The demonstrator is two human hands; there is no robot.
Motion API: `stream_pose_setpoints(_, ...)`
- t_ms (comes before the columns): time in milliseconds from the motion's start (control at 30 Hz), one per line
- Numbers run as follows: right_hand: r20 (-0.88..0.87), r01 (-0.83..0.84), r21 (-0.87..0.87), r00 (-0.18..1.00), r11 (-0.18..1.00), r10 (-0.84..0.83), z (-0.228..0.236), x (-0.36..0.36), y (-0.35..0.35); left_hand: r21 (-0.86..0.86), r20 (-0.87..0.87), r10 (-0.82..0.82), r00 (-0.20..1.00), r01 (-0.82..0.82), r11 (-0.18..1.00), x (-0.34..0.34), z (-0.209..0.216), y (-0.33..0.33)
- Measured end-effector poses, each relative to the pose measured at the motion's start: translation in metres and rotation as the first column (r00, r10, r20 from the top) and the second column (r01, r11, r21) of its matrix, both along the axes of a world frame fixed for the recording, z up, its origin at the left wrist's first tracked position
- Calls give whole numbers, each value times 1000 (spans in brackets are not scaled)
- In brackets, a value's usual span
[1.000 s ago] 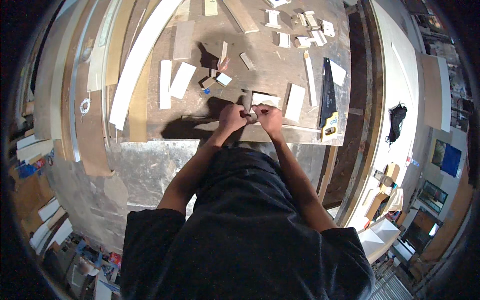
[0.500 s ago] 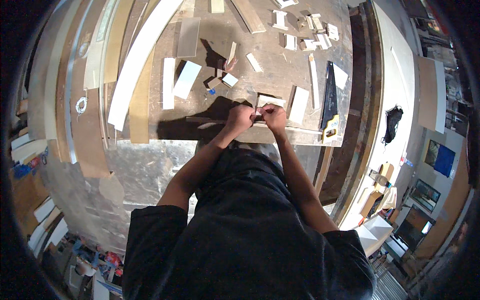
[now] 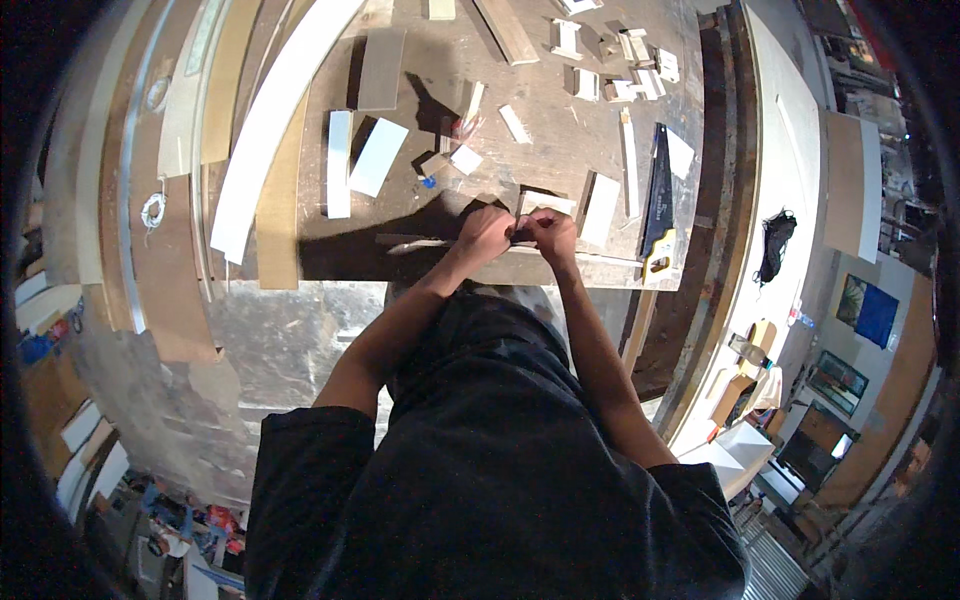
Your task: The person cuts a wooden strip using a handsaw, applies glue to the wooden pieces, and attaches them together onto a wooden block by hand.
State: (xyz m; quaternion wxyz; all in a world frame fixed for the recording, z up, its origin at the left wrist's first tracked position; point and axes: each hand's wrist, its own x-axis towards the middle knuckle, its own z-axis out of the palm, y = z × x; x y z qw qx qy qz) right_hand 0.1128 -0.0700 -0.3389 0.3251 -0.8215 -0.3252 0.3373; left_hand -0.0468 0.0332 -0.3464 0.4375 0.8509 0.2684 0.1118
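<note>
My left hand (image 3: 487,235) and my right hand (image 3: 551,234) meet close together above the workbench's near edge. Both have their fingers pinched around something small between them, too small and shadowed to name. Just beyond my right fingers lies a small pale wooden piece (image 3: 547,202). A light flat wooden block (image 3: 599,209) rests to its right. Under and beside my hands, a thin wooden strip (image 3: 585,257) runs along the bench's edge. A handsaw (image 3: 657,205) with a yellow and black handle lies further right.
The wooden workbench (image 3: 560,120) carries scattered offcuts and several small wooden assemblies (image 3: 640,62) at the far right. Long boards (image 3: 280,190) and a white curved strip (image 3: 262,140) line the left. Beyond a gap, a pale surface (image 3: 790,150) bears a black cloth-like bundle (image 3: 774,245).
My hands stay pinched together at nearly the same spot. The pale bit seen between the fingertips no longer shows. The view has shifted slightly.
</note>
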Motion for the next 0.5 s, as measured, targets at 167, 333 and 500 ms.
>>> stream_pose_setpoints(167,9,-55,22,998,998,55,4,-3,5,-184,-15,202,979,-202,962,6,-28,9)
stream_pose_setpoints(333,-22,-29,-7,999,1000,29,0,3,-2,-406,116,354,928,-281,870,23,-22,21)
stream_pose_setpoints(500,-85,-17,-56,996,998,13,19,-8,1,-383,62,317,946,-271,883,22,-32,18)
